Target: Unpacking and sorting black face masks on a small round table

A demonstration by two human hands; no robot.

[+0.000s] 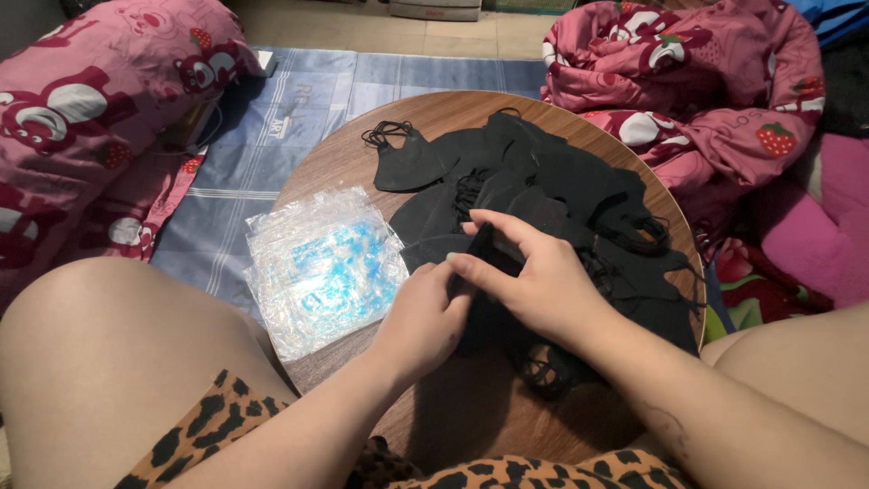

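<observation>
Black mask (480, 258), soft and folded, pinched between fingers of left hand (424, 317) and right hand (534, 276), both closed on it, above the mask pile (543, 181).

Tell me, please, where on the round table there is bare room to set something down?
Bare wood shows along the table's far-left edge, between the stack of clear bags and the lone black mask, and along the near edge below the hands. The middle and right are crowded: the mask pile covers them, and the left hand and right hand hold a mask there.
</observation>
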